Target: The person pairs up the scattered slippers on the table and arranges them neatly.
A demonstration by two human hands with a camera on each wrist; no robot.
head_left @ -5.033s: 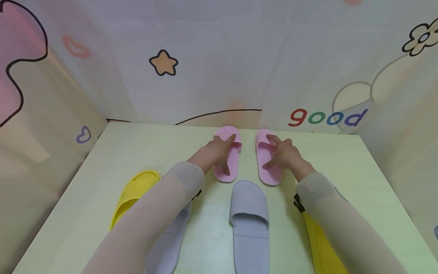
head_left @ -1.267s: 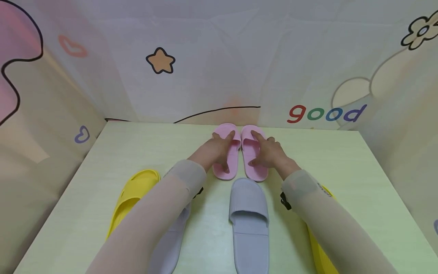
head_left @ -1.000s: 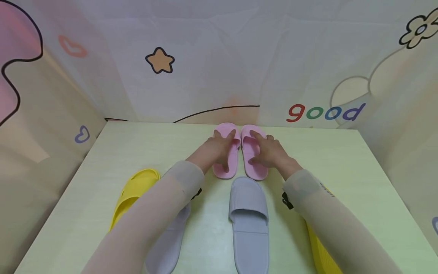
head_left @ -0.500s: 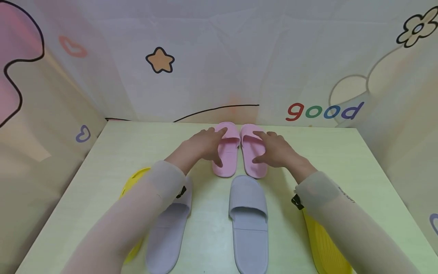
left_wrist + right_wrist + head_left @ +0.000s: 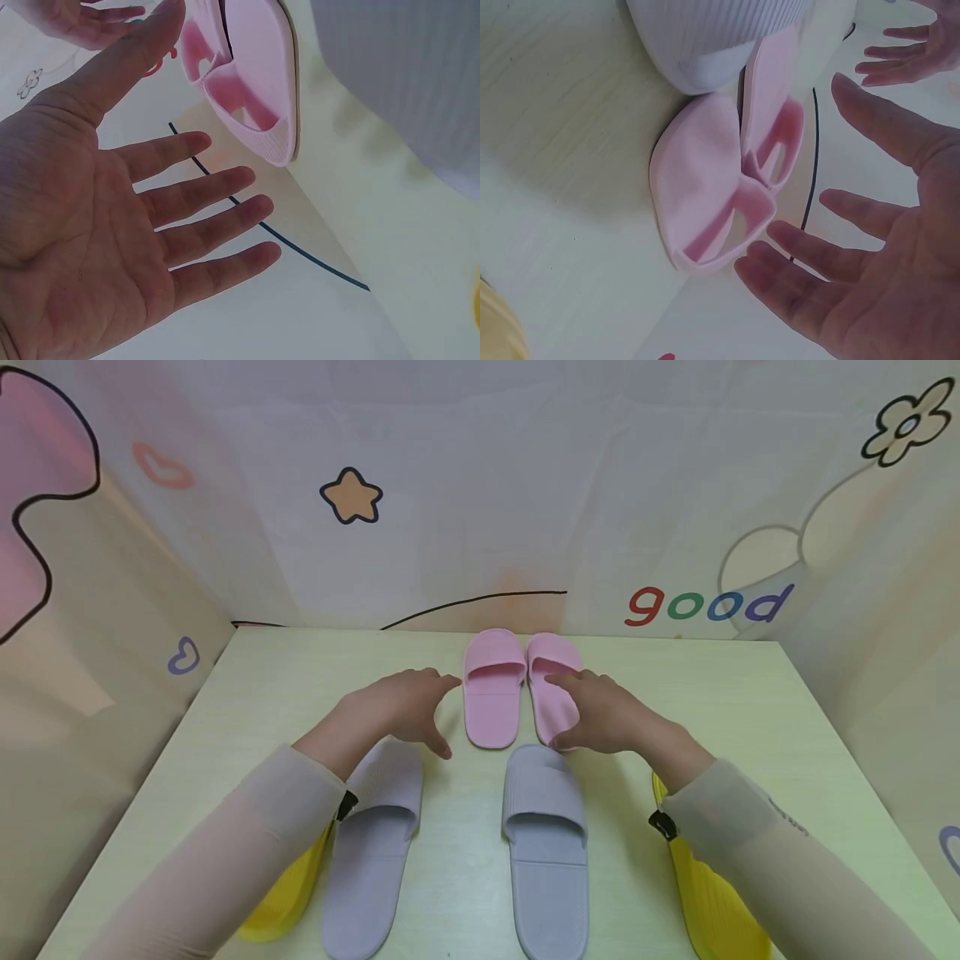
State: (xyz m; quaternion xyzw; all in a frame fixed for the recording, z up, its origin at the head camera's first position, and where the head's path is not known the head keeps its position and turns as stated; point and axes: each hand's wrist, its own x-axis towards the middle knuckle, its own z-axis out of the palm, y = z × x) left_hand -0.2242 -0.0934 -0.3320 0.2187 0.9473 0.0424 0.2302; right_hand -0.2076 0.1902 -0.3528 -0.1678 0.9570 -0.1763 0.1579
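Observation:
Two small pink slippers stand side by side at the back of the table, the left one [image 5: 492, 710] fully in sight. My right hand [image 5: 611, 710] is spread over the right pink slipper [image 5: 551, 693] and hides part of it; its fingers are apart, gripping nothing. My left hand [image 5: 397, 706] hovers left of the pair, above the toe of the left grey slipper [image 5: 367, 877]. In the left wrist view its palm [image 5: 82, 232] is bare and the fingers are straight. The right grey slipper [image 5: 549, 860] lies just in front of the pink pair.
A yellow slipper [image 5: 288, 897] lies under my left forearm, another yellow slipper [image 5: 716, 902] under my right. A printed cloth wall [image 5: 480, 510] rises behind the pale table [image 5: 465, 860] and along both sides.
The right pink slipper was shifted left against its mate earlier. Since then both hands have let go; my left hand has drawn back leftward, my right a little to the right and nearer.

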